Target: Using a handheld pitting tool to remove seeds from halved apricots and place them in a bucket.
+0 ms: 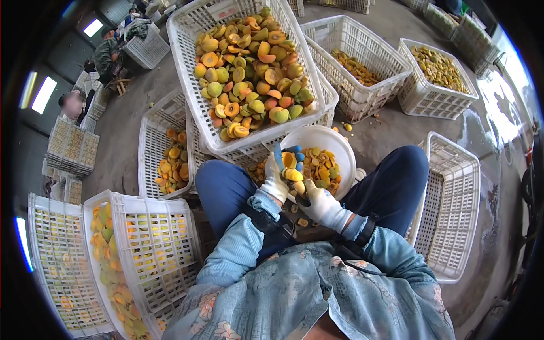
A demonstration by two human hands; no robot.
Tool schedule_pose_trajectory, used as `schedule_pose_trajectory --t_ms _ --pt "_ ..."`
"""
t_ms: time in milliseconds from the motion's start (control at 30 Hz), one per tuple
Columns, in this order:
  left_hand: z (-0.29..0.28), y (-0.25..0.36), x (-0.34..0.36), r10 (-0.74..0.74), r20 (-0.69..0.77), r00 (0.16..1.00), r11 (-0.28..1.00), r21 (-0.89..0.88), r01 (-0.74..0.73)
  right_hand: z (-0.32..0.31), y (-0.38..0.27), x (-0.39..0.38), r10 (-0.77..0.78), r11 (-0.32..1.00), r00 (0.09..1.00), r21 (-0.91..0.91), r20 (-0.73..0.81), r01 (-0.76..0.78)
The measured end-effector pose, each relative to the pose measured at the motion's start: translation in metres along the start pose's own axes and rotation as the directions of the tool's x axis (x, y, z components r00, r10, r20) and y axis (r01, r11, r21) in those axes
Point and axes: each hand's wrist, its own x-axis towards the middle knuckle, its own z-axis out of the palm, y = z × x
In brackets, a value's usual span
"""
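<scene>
Nearest you, your pale-blue sleeves (232, 249) run forward between your blue-clad knees. Your gloved left hand (275, 182) is bent around an orange fruit piece (289, 161), thumb and fingers closed on it, above the near left part of a white bowl. Your gloved right hand (322, 205) is curled just below and right of it, fingers drawn in; a dark bit shows underneath, but you cannot tell from here whether it is gripped. The bowl (347, 149), between your knees, holds orange and yellow fruit pieces. To your left stands a white crate (161, 232) with fruit showing through its slats; beside your right knee, another white crate (460, 198) sits on the floor. Ahead, past the bowl, a large tilted crate (187, 73) carries halved fruit, green to orange. Beyond, at right, two more crates (326, 48) contain fruit. Far left, a person (106, 56) in camouflage is near stacked crates.
</scene>
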Motion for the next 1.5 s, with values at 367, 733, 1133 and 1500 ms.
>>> schedule_pose_trajectory --t_ms 367,733,1133,1500 --pt "-0.028 0.181 -0.073 0.827 -0.238 0.509 0.485 0.76 -0.433 -0.027 0.086 0.027 0.025 0.865 0.993 -0.5 0.117 0.037" --pt "0.007 0.191 -0.007 0.538 0.046 0.842 -0.361 0.915 0.181 -0.034 0.049 0.023 0.146 0.931 0.984 -0.349 0.098 -0.103" --pt "-0.061 0.177 0.068 0.314 -0.163 0.935 0.06 0.987 0.152 -0.029 0.036 0.021 0.196 0.968 0.964 -0.19 0.178 -0.162" --pt "0.01 0.152 0.011 0.402 0.06 0.914 0.811 0.441 -0.385 -0.026 0.035 0.013 0.134 0.989 0.991 0.052 0.028 -0.135"
